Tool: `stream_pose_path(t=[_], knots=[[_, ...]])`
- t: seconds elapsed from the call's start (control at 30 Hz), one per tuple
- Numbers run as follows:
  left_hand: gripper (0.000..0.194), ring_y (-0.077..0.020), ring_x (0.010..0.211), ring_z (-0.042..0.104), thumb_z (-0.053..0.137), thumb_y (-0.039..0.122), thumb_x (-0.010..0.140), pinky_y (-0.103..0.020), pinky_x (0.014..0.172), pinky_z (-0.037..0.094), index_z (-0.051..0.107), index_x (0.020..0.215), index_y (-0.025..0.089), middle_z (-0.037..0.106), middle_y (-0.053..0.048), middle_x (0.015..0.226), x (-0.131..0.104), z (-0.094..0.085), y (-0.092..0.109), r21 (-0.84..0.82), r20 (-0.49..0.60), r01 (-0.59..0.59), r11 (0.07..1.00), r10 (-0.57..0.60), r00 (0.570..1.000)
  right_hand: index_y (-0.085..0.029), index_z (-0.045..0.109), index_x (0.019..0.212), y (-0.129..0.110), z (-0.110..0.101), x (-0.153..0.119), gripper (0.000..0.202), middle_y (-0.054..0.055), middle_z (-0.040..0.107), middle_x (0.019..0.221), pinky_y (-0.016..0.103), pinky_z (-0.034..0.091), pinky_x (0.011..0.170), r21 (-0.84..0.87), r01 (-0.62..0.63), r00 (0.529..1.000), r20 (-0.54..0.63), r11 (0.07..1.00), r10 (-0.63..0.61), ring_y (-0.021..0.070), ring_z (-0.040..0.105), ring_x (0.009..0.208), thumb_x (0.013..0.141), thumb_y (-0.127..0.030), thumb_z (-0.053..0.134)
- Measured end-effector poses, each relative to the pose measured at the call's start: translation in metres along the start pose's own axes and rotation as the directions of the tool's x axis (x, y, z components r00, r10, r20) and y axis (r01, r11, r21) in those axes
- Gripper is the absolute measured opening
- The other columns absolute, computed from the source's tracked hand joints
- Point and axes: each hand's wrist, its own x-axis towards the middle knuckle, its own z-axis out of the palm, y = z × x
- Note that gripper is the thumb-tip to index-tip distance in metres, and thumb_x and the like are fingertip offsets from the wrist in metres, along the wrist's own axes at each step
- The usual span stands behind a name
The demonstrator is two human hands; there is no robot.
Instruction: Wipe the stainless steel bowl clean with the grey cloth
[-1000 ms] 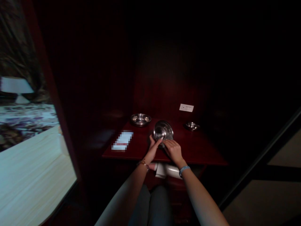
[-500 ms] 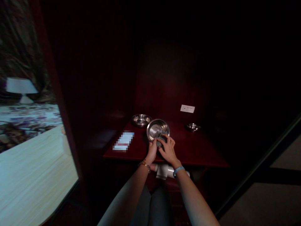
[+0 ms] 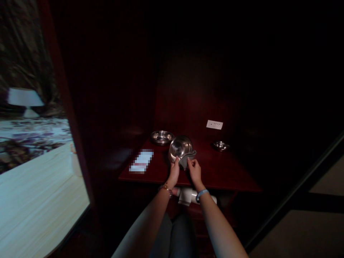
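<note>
A shiny metal bowl (image 3: 180,146) is tilted up over the dark red table, its inside facing me. My left hand (image 3: 174,172) grips its lower left rim, thumb on the inner side. A grey cloth (image 3: 185,160) hangs over the bowl's lower right rim. My right hand (image 3: 195,172) pinches the cloth at its right side, fingers curled. A second metal bowl (image 3: 162,137) rests behind and to the left. At the right, a small metal dish (image 3: 221,145) lies on the table.
A blurred white rectangle (image 3: 141,161) lies on the dark red table (image 3: 220,172) at the left. Below its front edge is a white cylindrical object (image 3: 188,196). A white socket plate (image 3: 214,124) is on the back wall. A pale tabletop (image 3: 45,200) stands at far left.
My right hand has shifted slightly right and down, its fingers now more curled. The cloth shows more and is draped over the rim. The bowl's tilt has changed slightly.
</note>
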Motion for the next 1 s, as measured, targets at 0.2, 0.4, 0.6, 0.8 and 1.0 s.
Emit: stream_pose_path(t=[0.2, 0.4, 0.6, 0.8, 1.0], knots=[[0.032, -0.0205, 0.128, 0.053, 0.068, 0.036, 0.082, -0.033, 0.112, 0.034, 0.065, 0.110, 0.022, 0.069, -0.007, 0.118, -0.005, 0.003, 0.006, -0.034, 0.012, -0.022, 0.999, 0.023, 1.000, -0.023, 0.045, 0.091, 0.010, 0.010, 0.008, 0.050, -0.002, 0.064, 0.066, 0.027, 0.050, 0.054, 0.310, -0.211, 0.977, 0.036, 0.927, 0.211, 0.0177, 0.064, 0.058, 0.069, -0.060, 0.069], [0.032, -0.0171, 0.136, 0.044, 0.068, 0.036, 0.082, -0.028, 0.114, 0.029, 0.064, 0.112, 0.024, 0.063, -0.005, 0.129, -0.003, 0.001, 0.006, -0.002, -0.003, -0.080, 0.997, 0.080, 0.997, -0.018, 0.048, 0.107, 0.015, 0.011, 0.007, 0.061, 0.003, 0.069, 0.077, 0.028, 0.053, 0.063, 0.341, -0.175, 0.974, -0.078, 0.924, 0.213, 0.0177, 0.067, 0.068, 0.069, -0.062, 0.067], [0.035, -0.0209, 0.117, 0.060, 0.061, 0.045, 0.085, -0.037, 0.109, 0.038, 0.065, 0.109, 0.020, 0.070, -0.009, 0.116, 0.003, -0.005, 0.000, -0.035, 0.006, 0.056, 0.998, -0.056, 0.998, -0.012, 0.065, 0.091, -0.001, 0.008, -0.002, 0.055, 0.009, 0.072, 0.084, 0.029, 0.052, 0.069, 0.346, -0.162, 0.975, 0.202, 0.924, 0.095, 0.0192, 0.065, 0.074, 0.074, -0.065, 0.062], [0.022, -0.0185, 0.114, 0.061, 0.066, 0.020, 0.079, -0.032, 0.108, 0.036, 0.067, 0.101, 0.020, 0.071, -0.005, 0.109, 0.001, 0.000, 0.003, -0.010, -0.024, -0.047, 0.999, 0.047, 0.999, -0.012, 0.068, 0.087, -0.009, 0.003, -0.004, 0.053, 0.006, 0.071, 0.075, 0.025, 0.048, 0.060, 0.405, -0.182, 0.967, 0.238, 0.896, 0.089, 0.0155, 0.061, 0.063, 0.073, -0.063, 0.065], [0.020, -0.0219, 0.111, 0.062, 0.062, 0.013, 0.074, -0.035, 0.105, 0.039, 0.068, 0.092, 0.018, 0.073, -0.007, 0.098, -0.004, 0.002, 0.003, 0.089, -0.004, -0.071, 0.994, 0.072, 0.997, -0.009, 0.069, 0.081, 0.006, -0.006, 0.014, 0.054, 0.007, 0.069, 0.069, 0.025, 0.044, 0.054, 0.266, -0.127, 0.990, 0.088, 0.956, 0.107, 0.0151, 0.058, 0.056, 0.069, -0.062, 0.068]])
